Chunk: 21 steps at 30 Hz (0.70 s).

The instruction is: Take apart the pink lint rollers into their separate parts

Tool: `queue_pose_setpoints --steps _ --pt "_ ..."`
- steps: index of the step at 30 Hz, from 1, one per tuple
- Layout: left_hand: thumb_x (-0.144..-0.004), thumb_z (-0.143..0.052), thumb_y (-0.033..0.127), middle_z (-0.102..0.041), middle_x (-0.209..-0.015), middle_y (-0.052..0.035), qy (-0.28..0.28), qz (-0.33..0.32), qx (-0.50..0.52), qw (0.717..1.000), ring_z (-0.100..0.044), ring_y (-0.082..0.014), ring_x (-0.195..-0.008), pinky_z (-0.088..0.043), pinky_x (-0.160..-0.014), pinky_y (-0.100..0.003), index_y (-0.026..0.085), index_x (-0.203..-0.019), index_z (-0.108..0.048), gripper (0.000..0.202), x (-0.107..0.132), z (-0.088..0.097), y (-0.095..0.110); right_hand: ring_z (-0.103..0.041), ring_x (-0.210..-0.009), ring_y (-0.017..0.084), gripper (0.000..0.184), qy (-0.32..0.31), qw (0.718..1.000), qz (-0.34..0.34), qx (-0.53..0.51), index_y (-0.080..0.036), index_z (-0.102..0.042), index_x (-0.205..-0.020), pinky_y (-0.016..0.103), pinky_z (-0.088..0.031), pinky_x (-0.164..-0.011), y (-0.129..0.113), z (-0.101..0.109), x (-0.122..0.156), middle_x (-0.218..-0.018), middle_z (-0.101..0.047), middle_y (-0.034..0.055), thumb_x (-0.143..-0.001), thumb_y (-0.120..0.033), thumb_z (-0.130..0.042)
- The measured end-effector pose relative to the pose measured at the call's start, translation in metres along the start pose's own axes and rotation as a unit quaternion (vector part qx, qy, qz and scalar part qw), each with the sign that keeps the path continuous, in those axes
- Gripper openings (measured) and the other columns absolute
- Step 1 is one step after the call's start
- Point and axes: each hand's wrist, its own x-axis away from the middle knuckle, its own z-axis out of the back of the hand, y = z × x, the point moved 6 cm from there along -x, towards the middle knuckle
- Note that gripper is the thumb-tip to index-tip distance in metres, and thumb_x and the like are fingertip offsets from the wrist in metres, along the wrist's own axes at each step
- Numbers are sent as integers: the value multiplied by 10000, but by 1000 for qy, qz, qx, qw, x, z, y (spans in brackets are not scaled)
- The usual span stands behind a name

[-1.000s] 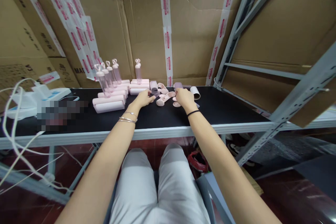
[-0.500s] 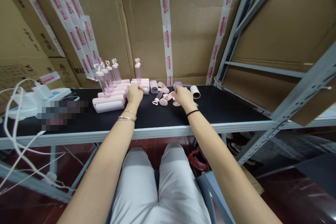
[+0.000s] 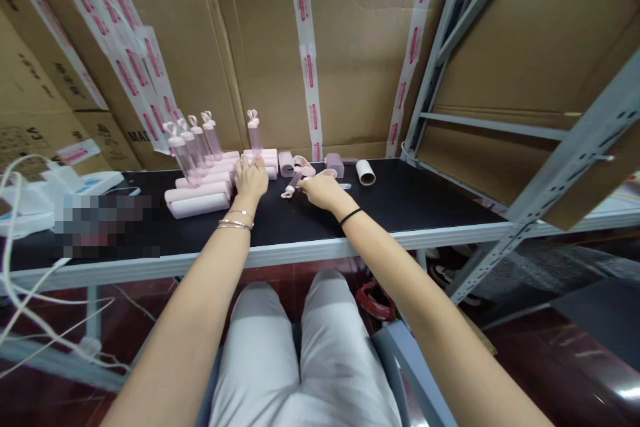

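Note:
My left hand [image 3: 250, 180] reaches to the back of the black table top [image 3: 430, 197], its fingers curled over the end of a pink roller case [image 3: 267, 161] in a row of such cases. My right hand [image 3: 320, 191] lies knuckles up just right of it, fingers bent among small pink parts; what it grips is hidden. A clear pink handle [image 3: 291, 185] lies between the two hands. Several clear handles [image 3: 200, 143] stand upright on the stacked pink cases [image 3: 197, 201] to the left.
A white paper core [image 3: 365, 173] and a mauve block [image 3: 334, 163] lie behind my right hand. White cables [image 3: 15, 247] and a white device [image 3: 80, 183] sit at the left. Taped cardboard [image 3: 350, 67] walls the back. A grey metal rack [image 3: 505, 237] slants along the right.
My left hand moved left from the loose parts to the row of pink cases. My right hand drew back and left toward the clear handle. The view shifted slightly.

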Motion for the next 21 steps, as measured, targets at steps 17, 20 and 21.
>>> queue_pose_setpoints --steps 17,20,21 --pt "-905 -476 360 -675 -944 -68 39 -127 145 980 -635 -192 -901 -477 -833 -296 177 -1109 -567 288 11 14 25 -579 -1133 211 492 29 987 157 35 -226 -542 -1316 375 -434 -922 -32 2 -4 -1328 -568 120 -910 -49 -328" --pt "-881 -533 379 -641 -832 -22 96 -165 187 964 -616 -153 -802 -466 -767 -256 192 -1043 -560 248 15 22 28 -618 -1061 208 459 -12 989 144 37 -213 -585 -1269 355 -448 -862 -37 -6 -8 -1295 -601 117 -923 -76 -315" --pt "-868 -556 384 -632 -816 -13 106 -172 188 961 -612 -148 -789 -463 -759 -252 196 -1028 -556 247 16 23 29 -620 -1054 218 440 -17 991 125 41 -199 -609 -1233 362 -444 -863 -34 -7 -8 -1251 -627 123 -925 -84 -317"
